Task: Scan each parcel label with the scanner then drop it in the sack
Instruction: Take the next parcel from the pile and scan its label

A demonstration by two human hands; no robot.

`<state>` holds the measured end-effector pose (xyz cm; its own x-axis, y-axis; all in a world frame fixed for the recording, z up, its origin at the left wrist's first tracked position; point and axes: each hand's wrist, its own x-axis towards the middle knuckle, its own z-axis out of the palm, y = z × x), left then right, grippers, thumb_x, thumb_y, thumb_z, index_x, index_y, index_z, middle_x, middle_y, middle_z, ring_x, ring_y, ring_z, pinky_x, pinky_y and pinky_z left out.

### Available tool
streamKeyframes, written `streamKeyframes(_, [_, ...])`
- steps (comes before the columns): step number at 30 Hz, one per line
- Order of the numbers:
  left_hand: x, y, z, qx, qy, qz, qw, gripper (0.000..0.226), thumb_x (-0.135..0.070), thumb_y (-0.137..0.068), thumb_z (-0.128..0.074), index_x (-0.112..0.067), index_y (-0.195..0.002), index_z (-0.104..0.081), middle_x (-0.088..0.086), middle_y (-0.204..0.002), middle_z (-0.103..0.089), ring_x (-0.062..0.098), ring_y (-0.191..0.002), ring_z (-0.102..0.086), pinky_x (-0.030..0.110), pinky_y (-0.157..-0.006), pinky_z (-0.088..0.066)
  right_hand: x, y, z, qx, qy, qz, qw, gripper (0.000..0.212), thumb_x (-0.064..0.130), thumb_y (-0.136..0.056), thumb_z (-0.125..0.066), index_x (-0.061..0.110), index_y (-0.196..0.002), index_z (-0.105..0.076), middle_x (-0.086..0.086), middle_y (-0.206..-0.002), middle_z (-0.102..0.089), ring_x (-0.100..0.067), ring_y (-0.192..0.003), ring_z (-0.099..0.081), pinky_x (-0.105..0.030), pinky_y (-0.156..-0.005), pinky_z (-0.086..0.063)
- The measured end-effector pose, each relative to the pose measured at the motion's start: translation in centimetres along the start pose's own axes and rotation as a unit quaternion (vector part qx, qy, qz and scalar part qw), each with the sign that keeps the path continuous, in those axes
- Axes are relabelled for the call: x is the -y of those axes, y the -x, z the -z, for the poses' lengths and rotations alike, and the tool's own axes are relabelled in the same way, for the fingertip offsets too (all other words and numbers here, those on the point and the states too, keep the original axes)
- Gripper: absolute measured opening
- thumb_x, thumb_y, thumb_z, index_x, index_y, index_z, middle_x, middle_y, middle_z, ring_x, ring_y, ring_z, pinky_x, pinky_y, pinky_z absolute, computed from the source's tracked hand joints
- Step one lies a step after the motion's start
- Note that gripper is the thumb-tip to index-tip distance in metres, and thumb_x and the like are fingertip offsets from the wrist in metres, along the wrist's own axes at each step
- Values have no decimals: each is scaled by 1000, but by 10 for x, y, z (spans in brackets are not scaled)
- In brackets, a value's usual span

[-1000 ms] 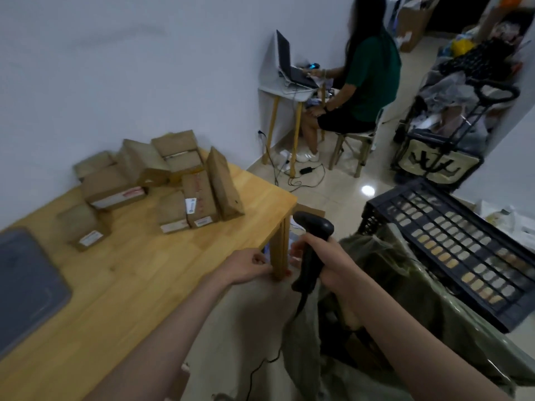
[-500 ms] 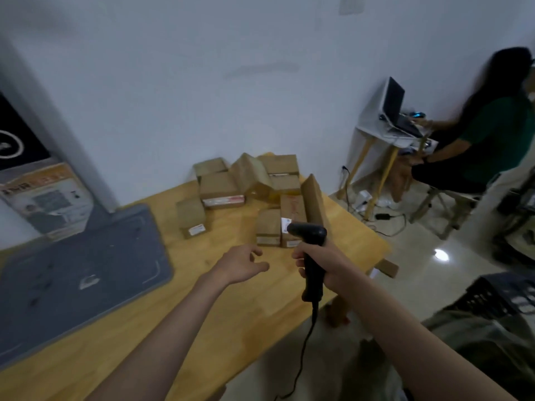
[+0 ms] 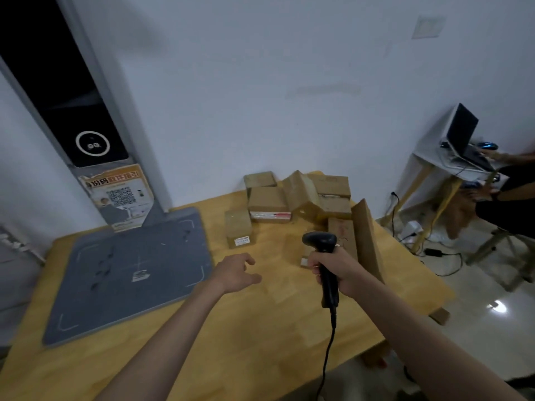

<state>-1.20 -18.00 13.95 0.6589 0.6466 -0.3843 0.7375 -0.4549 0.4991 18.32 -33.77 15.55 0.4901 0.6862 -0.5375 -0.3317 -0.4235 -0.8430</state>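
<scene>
Right hand (image 3: 340, 272) grips the scanner (image 3: 323, 257) upright over the table (image 3: 260, 342), left hand (image 3: 236, 273) hovers w/ loose fingers holding nothing, boxes (image 3: 295, 202) piled just beyond by the wall.

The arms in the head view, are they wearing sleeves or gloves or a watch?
No. Both forearms are bare as far as the picture shows, with no sleeves in view. The left hand and right hand have no gloves, and no watch, bracelet or ring shows on the wrists or fingers.
</scene>
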Motion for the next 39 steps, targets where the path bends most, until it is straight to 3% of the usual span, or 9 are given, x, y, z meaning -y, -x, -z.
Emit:
streamKeyframes(6, [11,-28,4,10,16,18,1000,55,-50,-87,-69,-24,-133,-54,4,-129,-57,19,-111,-58,34,-94,-49,4,-37,0,-2,-10,-22,1000,4,0,-92,-62,3,-91,-61,-10,-74,-56,-17,-63,-51,-30,-59,-46])
streamKeyframes(14, [-3,-96,-5,40,15,44,998,53,-52,-85,-69,-28,-131,-55,0,-126,-58,14,-106,-56,27,-83,-43,1,-106,34,-42,-31,-65,997,10,-4,-93,-59,3,-100,-58,-11,-78,-54,-22,-71,-52,-35,-63,-48])
streamKeyframes(24, [-55,-197,-53,117,13,58,991,61,-46,-84,-71,-19,-137,-55,3,-131,-59,18,-116,-58,29,-94,-48,-18,-192,93,-72,-61,-124,988,5,-1,-94,-58,4,-92,-59,-10,-70,-52,-22,-63,-51,-34,-64,-48])
streamKeyframes(28, [-74,-230,-73,145,16,67,987,66,-47,-88,-68,-16,-143,-50,5,-133,-58,21,-121,-56,32,-99,-47,-26,-216,106,-70,-48,-143,986,13,8,-95,-63,7,-108,-62,-11,-81,-57,-24,-77,-56,-36,-72,-48])
streamKeyframes(32, [-86,-251,-95,159,63,76,982,71,-45,-90,-67,-16,-149,-39,5,-142,-52,20,-128,-51,22,-96,-42,-32,-233,109,-54,-32,-135,989,21,15,-97,-63,10,-118,-64,-15,-99,-62,-30,-93,-59,-38,-81,-49])
streamKeyframes(34, [-89,-257,-106,148,100,78,981,71,-39,-91,-68,-16,-150,-36,3,-142,-49,20,-131,-47,19,-91,-38,-32,-237,109,-44,-24,-137,989,18,15,-96,-63,12,-114,-65,-12,-97,-62,-28,-94,-58,-38,-83,-47])
streamKeyframes(39, [-94,-265,-131,101,197,92,971,77,-32,-81,-77,-26,-146,-38,-9,-134,-46,11,-120,-46,26,-96,-41,-36,-244,111,-24,-33,-132,990,28,13,-96,-64,16,-124,-60,-5,-99,-59,-22,-95,-55,-33,-84,-44])
